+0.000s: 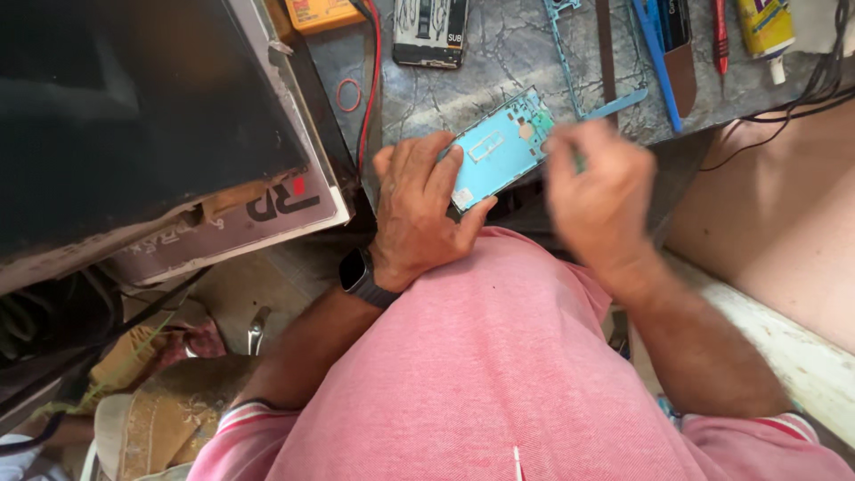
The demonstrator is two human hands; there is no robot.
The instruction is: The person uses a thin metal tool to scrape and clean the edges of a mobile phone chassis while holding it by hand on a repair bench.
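Observation:
My left hand (420, 207) grips a light blue phone housing (500, 148) by its lower end, holding it tilted at the edge of a grey marbled bench (463, 85). A dark smartwatch sits on that wrist. My right hand (595, 191) is blurred, with its fingers bunched at the housing's upper right corner; it pinches something small that I cannot make out. My pink shirt fills the lower middle of the view.
On the bench lie a phone board (431, 31), a thin blue frame (579, 71), a blue-handled tool (663, 49), a red screwdriver (720, 36), a glue tube (764, 31), red wire and black cables. A dark box (134, 116) stands at the left.

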